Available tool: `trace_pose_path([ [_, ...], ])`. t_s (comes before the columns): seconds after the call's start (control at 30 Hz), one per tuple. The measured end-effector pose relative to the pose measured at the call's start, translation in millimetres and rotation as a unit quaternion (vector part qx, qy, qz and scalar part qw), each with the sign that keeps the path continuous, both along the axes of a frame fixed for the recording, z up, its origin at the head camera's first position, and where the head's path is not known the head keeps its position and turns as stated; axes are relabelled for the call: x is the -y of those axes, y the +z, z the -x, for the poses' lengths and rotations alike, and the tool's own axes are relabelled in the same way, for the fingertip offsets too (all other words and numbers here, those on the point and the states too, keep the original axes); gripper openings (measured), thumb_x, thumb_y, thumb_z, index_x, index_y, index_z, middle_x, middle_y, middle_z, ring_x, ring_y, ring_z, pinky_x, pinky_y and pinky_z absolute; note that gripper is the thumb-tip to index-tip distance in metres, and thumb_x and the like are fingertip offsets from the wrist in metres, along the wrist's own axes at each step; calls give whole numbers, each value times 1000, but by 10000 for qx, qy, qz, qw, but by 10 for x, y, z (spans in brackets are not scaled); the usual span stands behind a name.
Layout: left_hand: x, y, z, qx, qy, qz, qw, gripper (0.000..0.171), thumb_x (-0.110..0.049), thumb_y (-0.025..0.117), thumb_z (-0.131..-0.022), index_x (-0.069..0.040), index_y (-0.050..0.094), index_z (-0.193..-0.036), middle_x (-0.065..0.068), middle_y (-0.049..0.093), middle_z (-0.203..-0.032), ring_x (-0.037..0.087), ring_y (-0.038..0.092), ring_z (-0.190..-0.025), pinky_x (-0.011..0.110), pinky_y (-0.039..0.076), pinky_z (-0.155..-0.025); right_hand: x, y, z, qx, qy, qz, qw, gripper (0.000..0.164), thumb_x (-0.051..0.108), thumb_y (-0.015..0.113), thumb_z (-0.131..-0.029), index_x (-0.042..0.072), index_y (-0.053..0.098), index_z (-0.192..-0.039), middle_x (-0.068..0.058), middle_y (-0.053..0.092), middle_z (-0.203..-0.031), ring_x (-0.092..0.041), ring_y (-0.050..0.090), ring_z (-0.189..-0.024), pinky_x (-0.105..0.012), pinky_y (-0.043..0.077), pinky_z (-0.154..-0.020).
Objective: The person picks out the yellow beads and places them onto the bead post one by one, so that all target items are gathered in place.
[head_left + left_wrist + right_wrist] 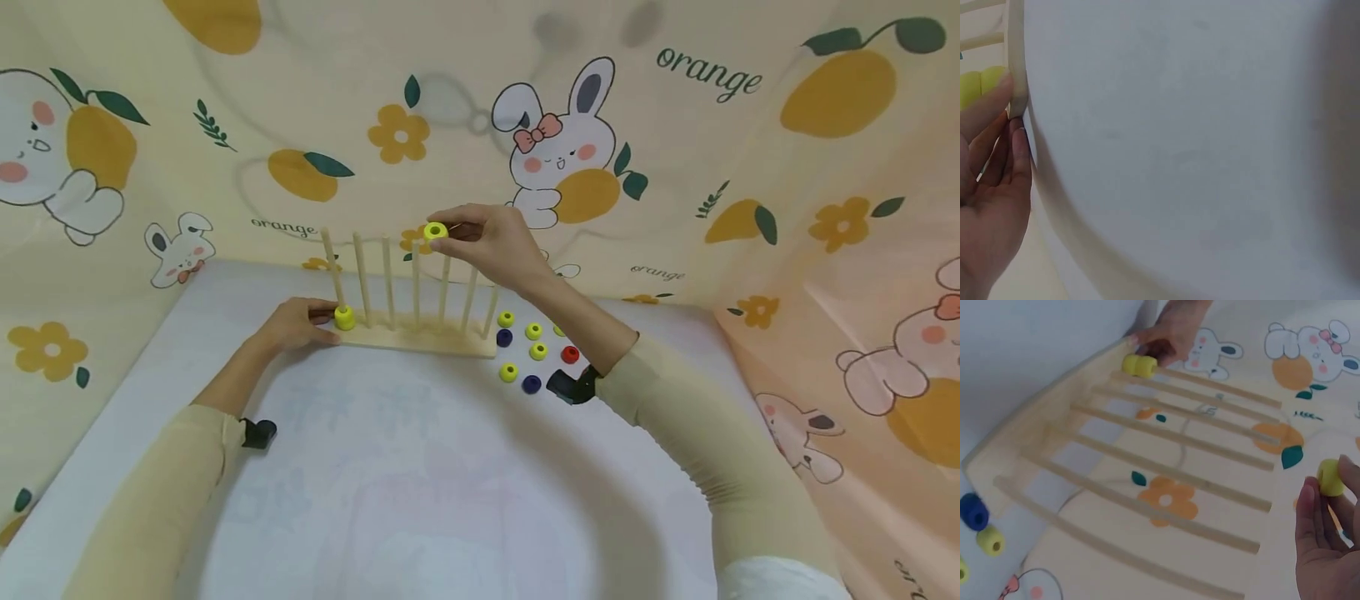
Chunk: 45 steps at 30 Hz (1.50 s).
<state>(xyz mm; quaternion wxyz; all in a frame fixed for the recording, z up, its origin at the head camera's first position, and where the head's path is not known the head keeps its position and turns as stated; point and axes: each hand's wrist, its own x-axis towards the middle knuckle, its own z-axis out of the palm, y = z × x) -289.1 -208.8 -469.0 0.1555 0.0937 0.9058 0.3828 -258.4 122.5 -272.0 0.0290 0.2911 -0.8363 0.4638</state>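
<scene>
A wooden rack [420,340] with several upright pegs stands near the back of the table. Two yellow beads [344,322] are stacked at the bottom of its leftmost peg. My left hand [294,326] grips that end of the base; the left wrist view shows the thumb on the upper face and other fingers around the end. Up near the peg tops, my right hand [495,243] pinches another yellow bead [1332,478] between thumb and fingers. In the head view this bead is apart from the pegs, its hole facing the camera.
Right of the rack lie loose beads: several yellow ones [509,372], dark blue ones [532,384] and a red one [570,355]. My right forearm partly covers this group. A patterned cloth [450,50] hangs behind and beside the white table [375,467].
</scene>
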Motion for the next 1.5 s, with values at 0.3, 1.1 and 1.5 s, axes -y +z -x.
trace_pose_path([
  [0.3, -29, 67, 60, -174, -83, 34, 9998, 72, -14, 79, -85, 7, 44, -144, 27, 49, -144, 40, 49, -131, 49, 39, -111, 229, 12, 183, -149, -48, -12, 9999, 29, 20, 76, -89, 10, 73, -116, 1, 74, -103, -7, 69, -88, -21, 57, -81],
  [1.1, 26, -84, 66, -37, -72, -191, 9998, 75, -14, 79, -85, 7, 41, -146, 26, 46, -147, 40, 47, -133, 48, 39, -112, 1039, -100, 433, 233, 266, -231, 9991, 31, 22, 75, -90, 10, 73, -119, 2, 74, -110, -2, 69, -89, -16, 55, -80],
  [1.5, 70, -101, 35, -109, -139, -171, 9997, 72, -15, 79, -86, 7, 43, -145, 26, 47, -146, 42, 48, -132, 50, 39, -112, 1225, -176, 499, 85, 445, -541, 9975, 36, 23, 74, -90, 10, 71, -123, -1, 74, -112, -3, 69, -93, -15, 54, -79],
])
